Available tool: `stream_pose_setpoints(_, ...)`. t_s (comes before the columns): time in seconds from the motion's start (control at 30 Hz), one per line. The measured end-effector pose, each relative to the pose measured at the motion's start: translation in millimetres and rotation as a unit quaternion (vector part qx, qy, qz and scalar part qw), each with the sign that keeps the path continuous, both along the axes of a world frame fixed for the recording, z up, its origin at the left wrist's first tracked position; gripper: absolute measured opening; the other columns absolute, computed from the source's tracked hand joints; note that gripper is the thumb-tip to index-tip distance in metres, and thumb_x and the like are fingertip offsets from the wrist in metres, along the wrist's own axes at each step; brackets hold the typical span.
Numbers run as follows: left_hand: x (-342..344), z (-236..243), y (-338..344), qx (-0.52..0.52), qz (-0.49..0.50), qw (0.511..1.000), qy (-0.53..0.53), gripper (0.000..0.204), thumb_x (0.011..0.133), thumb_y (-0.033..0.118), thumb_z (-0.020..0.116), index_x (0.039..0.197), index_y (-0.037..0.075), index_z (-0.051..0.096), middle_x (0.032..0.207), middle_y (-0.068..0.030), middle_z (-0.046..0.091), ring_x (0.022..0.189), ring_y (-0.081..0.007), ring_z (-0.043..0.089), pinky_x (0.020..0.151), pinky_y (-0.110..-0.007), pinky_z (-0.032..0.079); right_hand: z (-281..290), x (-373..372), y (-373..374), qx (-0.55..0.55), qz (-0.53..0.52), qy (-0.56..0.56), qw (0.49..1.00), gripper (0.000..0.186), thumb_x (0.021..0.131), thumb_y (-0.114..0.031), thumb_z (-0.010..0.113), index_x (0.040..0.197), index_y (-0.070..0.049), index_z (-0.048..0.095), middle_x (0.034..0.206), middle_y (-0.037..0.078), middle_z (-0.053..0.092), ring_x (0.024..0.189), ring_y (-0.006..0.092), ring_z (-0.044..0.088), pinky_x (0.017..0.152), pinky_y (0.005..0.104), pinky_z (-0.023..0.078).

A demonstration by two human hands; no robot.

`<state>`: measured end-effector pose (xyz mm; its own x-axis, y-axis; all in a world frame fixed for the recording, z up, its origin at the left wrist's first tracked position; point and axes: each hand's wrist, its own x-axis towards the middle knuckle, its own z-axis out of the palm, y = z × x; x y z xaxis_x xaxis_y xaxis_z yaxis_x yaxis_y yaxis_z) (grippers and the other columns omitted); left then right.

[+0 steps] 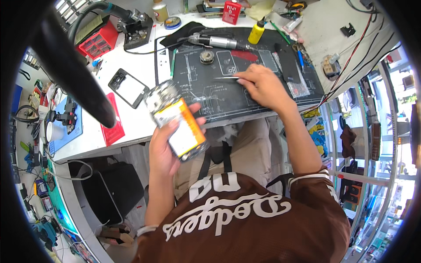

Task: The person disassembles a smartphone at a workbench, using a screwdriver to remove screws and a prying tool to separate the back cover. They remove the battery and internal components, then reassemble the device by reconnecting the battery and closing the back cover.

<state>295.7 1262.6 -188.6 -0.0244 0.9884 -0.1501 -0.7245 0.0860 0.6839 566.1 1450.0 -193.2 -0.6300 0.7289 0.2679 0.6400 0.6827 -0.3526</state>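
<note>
My left hand (pixel 162 149) grips an opened phone (pixel 164 94), tilted in front of the desk's edge. Its back is off, so a white battery (pixel 186 133) with an orange and yellow border shows; the bare upper end is blurred. Over the black work mat (pixel 199 94), my right hand (pixel 265 87) pinches a thin, pointed silver tool (pixel 226 78) between thumb and fingers. The tool points left, apart from the phone. An empty black phone frame (pixel 118 79) lies on the white desk, left of the held phone.
A rotary tool (pixel 219 41), a small round metal container (pixel 206 57) and a yellow bottle (pixel 256 33) occupy the mat's far part. A red tray (pixel 115 127) lies at the desk's near left. A dark, blurred arm (pixel 74 74) hangs across the upper left.
</note>
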Motion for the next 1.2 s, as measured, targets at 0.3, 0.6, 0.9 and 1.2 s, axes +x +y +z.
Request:
stream_pose_setpoints(0.3, 60.0, 11.3, 69.2, 0.025, -0.097, 0.994, 0.031, 0.054, 0.107, 0.021, 0.061, 0.153, -0.004, 0.048, 0.149, -0.0311, 0.061, 0.124, -0.039, 0.072, 0.098, -0.049, 0.065, -19.2, 20.7, 2.7, 0.106, -0.054, 0.127, 0.985, 0.026, 0.105, -0.015, 0.067, 0.128, -0.013, 0.079, 0.112, 0.006, 0.072, 0.106, 0.024, 0.067, 0.098, 0.0382, 0.048)
stream_pose_setpoints(0.6, 82.5, 15.6, 105.5, 0.001, -0.11, 0.991, 0.073, 0.053, 0.106, 0.022, 0.067, 0.148, -0.006, 0.052, 0.134, -0.0247, 0.071, 0.114, -0.0367, 0.077, 0.09, -0.045, 0.068, -0.5, -5.0, -33.5, -0.189, -0.079, 0.474, 0.856, 0.024, 0.106, -0.009, 0.068, 0.127, -0.002, 0.077, 0.109, 0.009, 0.074, 0.091, 0.0128, 0.072, 0.083, 0.0274, 0.056)
stream_pose_setpoints(0.9, 102.4, 14.2, 119.0, -0.027, -0.106, 0.987, 0.115, 0.044, 0.11, 0.027, 0.065, 0.143, -0.001, 0.059, 0.123, -0.013, 0.073, 0.108, -0.0185, 0.074, 0.093, -0.034, 0.061, 21.6, 5.6, -21.6, -0.032, -0.103, 0.366, 0.924, 0.024, 0.094, -0.003, 0.08, 0.117, -0.004, 0.08, 0.11, 0.011, 0.074, 0.094, 0.0189, 0.073, 0.083, 0.0328, 0.059)
stream_pose_setpoints(1.2, 120.3, 8.1, 115.6, 0.053, -0.063, 0.972, 0.22, 0.042, 0.113, 0.029, 0.063, 0.143, 0.001, 0.06, 0.124, -0.0072, 0.07, 0.112, -0.0113, 0.065, 0.099, -0.029, 0.052, 46.6, 4.3, -24.9, -0.237, -0.173, 0.417, 0.86, 0.014, 0.101, -0.006, 0.076, 0.112, 0.002, 0.072, 0.111, 0.005, 0.073, 0.089, 0.0107, 0.069, 0.08, 0.0252, 0.058)
